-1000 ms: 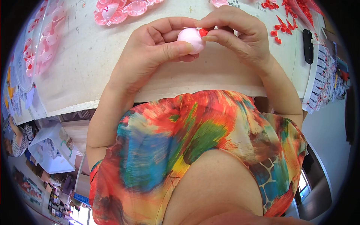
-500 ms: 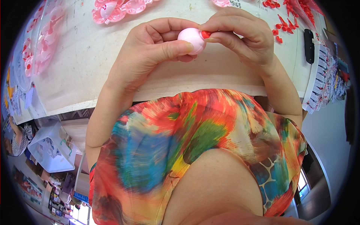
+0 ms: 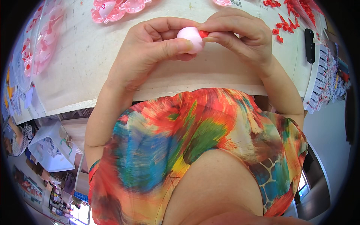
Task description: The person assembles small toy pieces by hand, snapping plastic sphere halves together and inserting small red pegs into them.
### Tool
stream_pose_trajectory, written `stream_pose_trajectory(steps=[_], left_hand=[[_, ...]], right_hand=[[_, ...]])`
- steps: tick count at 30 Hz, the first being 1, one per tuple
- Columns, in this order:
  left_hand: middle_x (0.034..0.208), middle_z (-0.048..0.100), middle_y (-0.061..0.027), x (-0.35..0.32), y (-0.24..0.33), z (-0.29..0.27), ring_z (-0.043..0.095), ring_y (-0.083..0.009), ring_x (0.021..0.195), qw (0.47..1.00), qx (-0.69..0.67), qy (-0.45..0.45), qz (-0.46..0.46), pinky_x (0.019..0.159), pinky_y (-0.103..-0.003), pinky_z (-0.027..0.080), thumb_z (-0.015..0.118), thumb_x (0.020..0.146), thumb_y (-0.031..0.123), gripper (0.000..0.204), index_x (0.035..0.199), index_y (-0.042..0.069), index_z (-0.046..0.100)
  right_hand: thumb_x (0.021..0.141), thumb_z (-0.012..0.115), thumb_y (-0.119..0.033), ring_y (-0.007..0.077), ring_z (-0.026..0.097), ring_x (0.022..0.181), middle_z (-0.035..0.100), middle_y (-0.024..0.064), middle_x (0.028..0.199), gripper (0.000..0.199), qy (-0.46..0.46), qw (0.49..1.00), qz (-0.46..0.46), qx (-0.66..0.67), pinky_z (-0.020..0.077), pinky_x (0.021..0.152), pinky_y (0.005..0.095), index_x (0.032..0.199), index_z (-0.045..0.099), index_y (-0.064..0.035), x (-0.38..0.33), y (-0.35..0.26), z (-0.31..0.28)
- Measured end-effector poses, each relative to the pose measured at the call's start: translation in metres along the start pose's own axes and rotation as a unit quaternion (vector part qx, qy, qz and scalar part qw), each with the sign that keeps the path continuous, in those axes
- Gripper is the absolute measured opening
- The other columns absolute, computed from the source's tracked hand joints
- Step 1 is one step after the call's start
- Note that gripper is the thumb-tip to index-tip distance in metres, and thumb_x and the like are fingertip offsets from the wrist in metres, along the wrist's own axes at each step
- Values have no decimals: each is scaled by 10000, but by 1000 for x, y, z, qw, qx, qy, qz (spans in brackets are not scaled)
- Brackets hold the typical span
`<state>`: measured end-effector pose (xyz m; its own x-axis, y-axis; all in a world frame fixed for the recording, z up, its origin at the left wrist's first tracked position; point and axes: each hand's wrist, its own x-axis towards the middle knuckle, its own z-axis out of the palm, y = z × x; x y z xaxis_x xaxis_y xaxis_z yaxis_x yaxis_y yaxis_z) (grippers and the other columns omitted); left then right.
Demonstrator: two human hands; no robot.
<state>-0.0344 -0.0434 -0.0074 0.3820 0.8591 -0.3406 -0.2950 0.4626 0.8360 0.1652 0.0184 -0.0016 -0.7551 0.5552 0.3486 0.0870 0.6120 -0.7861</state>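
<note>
Between thumb and fingers, my left hand (image 3: 153, 43) grips a smooth pale pink ball (image 3: 190, 38) above the white tabletop. My right hand (image 3: 240, 35) pinches a small red plastic piece (image 3: 203, 34) against the ball's right side. Most of the red piece is hidden by my right fingertips, and I cannot tell how deep it sits in the ball. More small red plastic pieces (image 3: 285, 25) lie loose to the right of my right hand.
Pink plastic shells (image 3: 131, 6) lie at the far edge, one holding a pink ball. A clear bag (image 3: 47, 37) of pink parts is at left. At right are a bag of red pieces (image 3: 305, 11), a black object (image 3: 309, 45) and white tagged strips (image 3: 323, 77).
Both hands have shifted very slightly up and left with the ball. The ball appears turned a little, and my grip on both pieces stays the same.
</note>
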Motion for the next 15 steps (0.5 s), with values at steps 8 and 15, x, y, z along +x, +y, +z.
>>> stream_pose_trajectory(steps=[8, 15], left_hand=[[942, 604, -110, 1, -2, -1, 610, -177, 815, 1000, -27, -3, -4, 705, -270, 526, 676, 713, 181, 475, 1105, -21, 499], [942, 603, -110, 1, 0, -1, 612, -184, 824, 999, -34, -8, -14, 714, -276, 529, 669, 720, 167, 469, 1110, -23, 494]], right_hand=[[723, 622, 4, 151, 544, 765, 625, 89, 863, 170, 32, 992, 84, 83, 429, 664, 243, 893, 626, 22, -7, 6, 4], [708, 630, 25, 136, 530, 724, 615, 96, 851, 193, 21, 994, 61, 84, 410, 598, 222, 901, 621, 26, -6, 4, 1]])
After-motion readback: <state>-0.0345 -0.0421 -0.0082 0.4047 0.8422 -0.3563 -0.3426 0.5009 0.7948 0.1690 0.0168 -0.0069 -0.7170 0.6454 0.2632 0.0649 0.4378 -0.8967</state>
